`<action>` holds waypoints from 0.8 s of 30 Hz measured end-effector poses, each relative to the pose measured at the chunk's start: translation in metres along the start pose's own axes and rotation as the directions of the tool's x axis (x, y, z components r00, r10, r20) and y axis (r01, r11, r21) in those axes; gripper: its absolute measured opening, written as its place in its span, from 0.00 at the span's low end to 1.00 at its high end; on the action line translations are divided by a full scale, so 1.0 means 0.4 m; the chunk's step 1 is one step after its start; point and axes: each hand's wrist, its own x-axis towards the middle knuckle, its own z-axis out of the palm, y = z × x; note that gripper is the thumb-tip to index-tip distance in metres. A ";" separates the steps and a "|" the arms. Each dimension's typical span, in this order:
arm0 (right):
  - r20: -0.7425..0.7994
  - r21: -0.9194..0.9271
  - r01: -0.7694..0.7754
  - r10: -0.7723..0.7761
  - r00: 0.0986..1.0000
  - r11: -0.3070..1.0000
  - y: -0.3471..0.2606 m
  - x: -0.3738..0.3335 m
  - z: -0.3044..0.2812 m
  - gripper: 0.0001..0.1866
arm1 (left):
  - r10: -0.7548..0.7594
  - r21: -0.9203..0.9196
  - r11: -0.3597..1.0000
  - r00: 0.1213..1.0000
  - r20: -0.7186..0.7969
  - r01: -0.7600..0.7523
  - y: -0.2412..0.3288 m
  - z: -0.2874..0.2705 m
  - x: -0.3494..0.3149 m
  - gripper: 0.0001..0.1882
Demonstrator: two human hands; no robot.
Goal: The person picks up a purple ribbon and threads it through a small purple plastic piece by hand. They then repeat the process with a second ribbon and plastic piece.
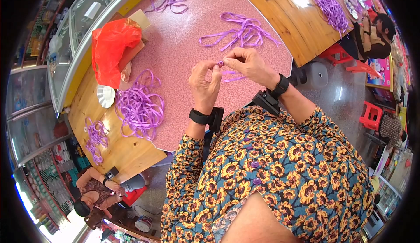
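Observation:
Above the pink table (183, 37), both my hands meet in front of me. My left hand (204, 84) pinches a small piece of purple ribbon (220, 63) between thumb and forefinger. The fingertips of my right hand (252, 68) close on the same ribbon from the right. Fingers cover most of the held part, so its exact shape is hard to see. A short length of purple ribbon (234, 77) shows just below my right hand. Beyond the hands, a loose bundle of purple ribbons (243, 30) lies spread on the tabletop.
To the left lies a big heap of purple ribbons (139, 107), near a red plastic bag (111, 50) over a cardboard box (140, 20). A white fluted dish (106, 96) sits beside them. People sit at lower left and upper right. A red stool (371, 115) stands at right.

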 end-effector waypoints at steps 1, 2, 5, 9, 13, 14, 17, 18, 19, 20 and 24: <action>-0.025 -0.009 0.022 -0.023 0.999 1.000 0.001 0.001 0.001 0.10 | 0.024 0.019 1.000 1.000 0.010 -0.024 0.002 0.000 0.001 0.02; -0.025 -0.009 0.022 -0.022 0.999 1.000 -0.004 0.000 0.001 0.10 | 0.023 0.019 1.000 1.000 0.009 -0.024 0.000 0.000 0.000 0.02; -0.005 -0.042 -0.024 0.024 1.000 0.999 -0.019 -0.002 0.000 0.10 | 0.026 0.009 1.000 1.000 0.015 -0.026 -0.003 -0.001 -0.002 0.03; 0.010 0.008 -0.029 0.029 1.000 1.000 -0.020 -0.005 0.006 0.10 | -0.031 0.002 1.000 0.999 0.005 0.031 -0.013 -0.005 -0.009 0.03; 0.009 -0.005 -0.018 0.018 1.000 1.000 -0.025 -0.003 0.000 0.10 | -0.072 -0.071 0.995 0.997 0.015 0.073 -0.005 -0.006 -0.010 0.04; 0.009 -0.005 -0.018 0.018 1.000 1.000 -0.025 -0.003 0.001 0.10 | -0.072 -0.071 0.995 0.997 0.014 0.073 -0.002 -0.007 -0.009 0.04; 0.004 -0.005 -0.027 0.027 1.000 1.000 -0.024 -0.002 0.004 0.09 | -0.015 -0.121 0.992 1.000 0.000 0.015 0.009 -0.010 -0.003 0.06; -0.004 -0.013 -0.018 0.018 1.000 1.000 -0.021 -0.001 0.003 0.10 | 0.064 -0.017 0.998 0.998 0.014 -0.064 0.014 -0.011 0.002 0.06; -0.012 -0.022 -0.010 0.009 1.000 1.000 -0.018 0.000 0.002 0.11 | 0.142 0.085 0.986 0.989 0.036 -0.144 0.016 -0.013 0.005 0.07; -0.010 -0.021 -0.009 0.009 1.000 1.000 -0.014 0.001 0.003 0.11 | 0.142 0.087 0.986 0.989 0.036 -0.144 0.015 -0.016 0.006 0.07; 0.000 -0.040 0.003 -0.003 1.000 0.999 -0.021 0.002 0.006 0.10 | 0.134 0.150 0.978 0.989 0.058 -0.142 0.001 -0.020 0.004 0.06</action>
